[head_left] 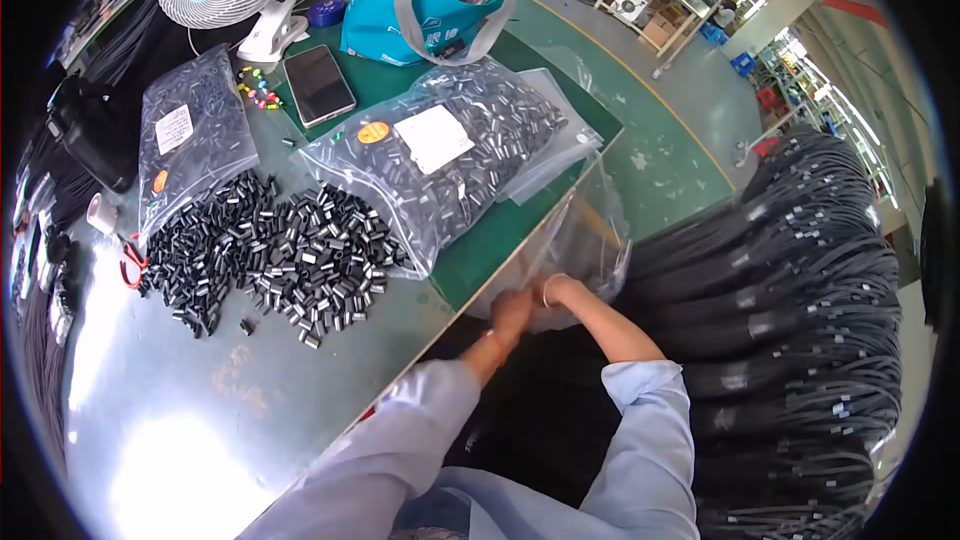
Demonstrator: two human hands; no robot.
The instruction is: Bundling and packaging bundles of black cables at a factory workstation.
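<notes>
Mostly, the clear bag (pixel 592 240) hangs beyond both hands (pixel 512 308) (pixel 542 297); whether they pinch it I cannot tell.

The bench (pixel 300 390) is grey across its left and near part, green toward its far right corner. A full clear bag (pixel 455 175) lies on the green by the right edge. Left of it sit loose black pieces (pixel 320 260), a second filled bag (pixel 210 130) and a phone (pixel 319 86); a teal tote (pixel 375 20) stands at the far edge.
</notes>
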